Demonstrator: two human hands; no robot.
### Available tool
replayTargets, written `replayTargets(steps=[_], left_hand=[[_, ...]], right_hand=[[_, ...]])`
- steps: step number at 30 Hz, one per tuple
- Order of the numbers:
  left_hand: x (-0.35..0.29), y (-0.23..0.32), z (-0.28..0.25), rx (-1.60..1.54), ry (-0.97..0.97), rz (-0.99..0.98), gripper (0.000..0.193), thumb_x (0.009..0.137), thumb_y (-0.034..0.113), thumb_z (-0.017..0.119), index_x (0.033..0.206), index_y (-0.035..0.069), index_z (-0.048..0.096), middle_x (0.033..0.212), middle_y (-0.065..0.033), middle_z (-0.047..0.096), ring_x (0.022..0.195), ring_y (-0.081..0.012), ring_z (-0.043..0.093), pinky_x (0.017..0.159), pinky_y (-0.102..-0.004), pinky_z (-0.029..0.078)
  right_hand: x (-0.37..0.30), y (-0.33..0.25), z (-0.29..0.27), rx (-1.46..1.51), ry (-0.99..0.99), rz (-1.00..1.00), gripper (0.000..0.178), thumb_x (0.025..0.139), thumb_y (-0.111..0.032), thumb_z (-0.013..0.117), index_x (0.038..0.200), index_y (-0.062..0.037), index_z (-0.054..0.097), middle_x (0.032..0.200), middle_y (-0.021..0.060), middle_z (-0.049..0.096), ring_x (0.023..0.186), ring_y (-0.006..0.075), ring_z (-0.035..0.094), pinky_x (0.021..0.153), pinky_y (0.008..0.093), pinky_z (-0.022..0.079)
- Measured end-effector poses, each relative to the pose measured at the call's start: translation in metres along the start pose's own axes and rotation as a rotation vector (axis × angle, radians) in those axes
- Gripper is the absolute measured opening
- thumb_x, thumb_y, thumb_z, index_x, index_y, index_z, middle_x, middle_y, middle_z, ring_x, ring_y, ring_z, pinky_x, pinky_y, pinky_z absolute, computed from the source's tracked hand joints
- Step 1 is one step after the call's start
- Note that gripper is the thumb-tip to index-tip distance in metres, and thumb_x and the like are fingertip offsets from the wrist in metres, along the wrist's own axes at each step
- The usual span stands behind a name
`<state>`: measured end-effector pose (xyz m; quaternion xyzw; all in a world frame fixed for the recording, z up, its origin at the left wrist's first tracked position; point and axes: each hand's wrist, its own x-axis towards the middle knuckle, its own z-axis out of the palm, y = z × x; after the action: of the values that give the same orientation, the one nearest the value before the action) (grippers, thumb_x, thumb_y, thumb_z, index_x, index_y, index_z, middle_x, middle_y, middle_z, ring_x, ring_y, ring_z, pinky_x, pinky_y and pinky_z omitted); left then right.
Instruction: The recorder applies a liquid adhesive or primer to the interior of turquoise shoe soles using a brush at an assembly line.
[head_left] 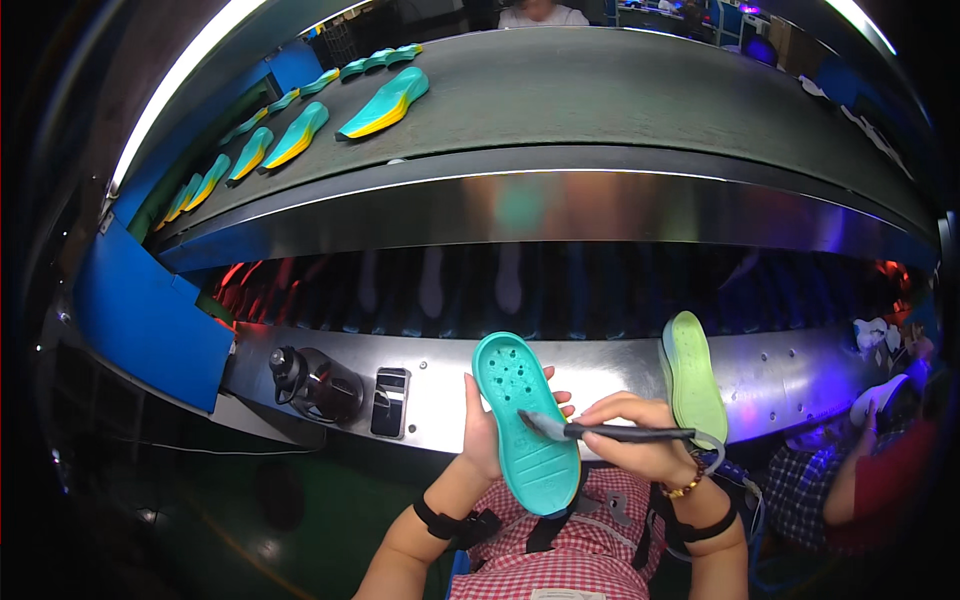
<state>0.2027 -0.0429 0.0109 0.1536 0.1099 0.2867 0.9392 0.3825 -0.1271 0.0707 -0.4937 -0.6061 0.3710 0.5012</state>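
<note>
My left hand (481,438) grips a teal shoe sole (540,478) from its left side, with fingertips showing past the right edge. The sole faces up, tilted slightly, with small dark holes at its far end and grooves across the near part. Between the fingers of my right hand (645,445) is a brush (628,433) with a black handle and a thin grey tube at its back end. Its greyish bristles touch the middle of the sole. A pale green sole (698,385) lies on the metal ledge (620,368), right of my right hand.
Several teal and yellow soles (385,105) ride the upper conveyor belt (600,105). A lower belt carries dim soles (430,285). On the ledge's left stand a dark bottle (325,388) and a phone (390,402). A co-worker's hand (868,435) holds a white piece at right.
</note>
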Motion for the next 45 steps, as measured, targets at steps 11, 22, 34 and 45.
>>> replayTargets(steps=[11, 22, 34, 45], left_hand=[[-0.002, 0.006, 0.000, -0.024, 0.083, 0.241, 0.087, 0.074, 0.076, 0.013, 0.127, 0.011, 0.034, 0.099, -0.0121, 0.054, 0.095, -0.0270, 0.053, 0.091, -0.0510, 0.038], [0.002, 0.010, 0.033, 0.090, 0.093, 0.387, 0.076, 0.079, 0.068, 0.026, 0.120, 0.007, 0.043, 0.106, -0.0101, 0.053, 0.098, -0.0248, 0.052, 0.096, -0.0505, 0.034], [0.000, 0.007, 0.051, 0.174, 0.079, 0.379, 0.068, 0.084, 0.058, 0.029, 0.131, 0.009, 0.030, 0.127, -0.0166, 0.040, 0.112, -0.0346, 0.044, 0.099, -0.0516, 0.030], [0.006, -0.002, 0.048, 0.044, 0.067, 0.376, 0.051, 0.090, 0.034, 0.026, 0.135, 0.009, 0.023, 0.124, -0.0179, 0.042, 0.108, -0.0325, 0.049, 0.092, -0.0439, 0.040]], right_hand=[[-0.007, -0.022, -0.001, 0.001, -0.352, -0.201, 0.018, 0.069, -0.005, 0.065, 0.087, -0.0027, 0.062, 0.084, 0.0106, 0.063, 0.078, 0.0241, 0.061, 0.071, 0.0316, 0.048], [-0.010, -0.016, -0.006, 0.006, -0.069, -0.144, 0.022, 0.071, -0.001, 0.066, 0.092, -0.0012, 0.063, 0.092, 0.0139, 0.063, 0.085, 0.0227, 0.062, 0.078, 0.0302, 0.049], [-0.018, 0.008, 0.002, 0.775, -0.069, 0.233, 0.018, 0.078, -0.001, 0.058, 0.096, 0.0026, 0.057, 0.104, 0.0174, 0.058, 0.099, 0.0217, 0.055, 0.091, 0.0330, 0.041], [-0.019, -0.001, 0.010, 0.463, -0.009, 0.109, 0.022, 0.075, 0.003, 0.060, 0.097, 0.0022, 0.059, 0.097, 0.0145, 0.061, 0.091, 0.0182, 0.059, 0.079, 0.0267, 0.047]])
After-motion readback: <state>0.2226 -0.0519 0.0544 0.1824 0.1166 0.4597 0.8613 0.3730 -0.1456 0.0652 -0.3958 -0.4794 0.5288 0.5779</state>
